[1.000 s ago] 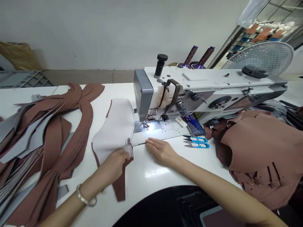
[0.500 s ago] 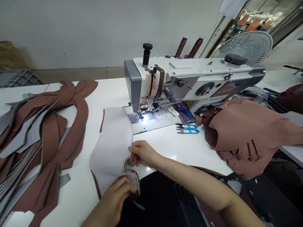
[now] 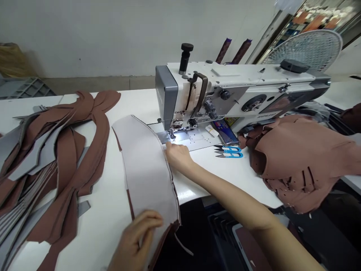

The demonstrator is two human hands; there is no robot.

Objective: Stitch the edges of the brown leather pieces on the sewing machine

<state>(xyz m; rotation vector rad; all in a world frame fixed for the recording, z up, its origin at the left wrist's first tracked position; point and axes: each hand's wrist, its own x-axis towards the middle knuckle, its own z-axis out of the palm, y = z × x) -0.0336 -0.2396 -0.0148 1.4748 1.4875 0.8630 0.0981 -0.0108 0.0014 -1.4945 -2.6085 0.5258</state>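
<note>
A long piece of padded material (image 3: 143,158), pale grey on its upper face with brown edges, lies slantwise in front of the sewing machine (image 3: 183,94). My right hand (image 3: 179,156) is closed on its right edge, close beside the lit needle area. My left hand (image 3: 138,239) rests on the lower part, fingers bent and thumb apart, not gripping. A loose thread or thin strip (image 3: 184,244) hangs from the lower right corner. The ends of my right fingers are partly hidden.
Brown and grey cut strips (image 3: 67,162) are heaped on the left of the table. Blue-handled thread snips (image 3: 232,152) and a phone (image 3: 225,131) lie right of the needle plate. Stacked brown pieces (image 3: 307,158) sit farther right, with a fan (image 3: 307,49) behind.
My right hand has moved up along the edge towards the needle. The folded lower end of the padded piece is now spread out flatter. My left hand has loosened from its edge.
</note>
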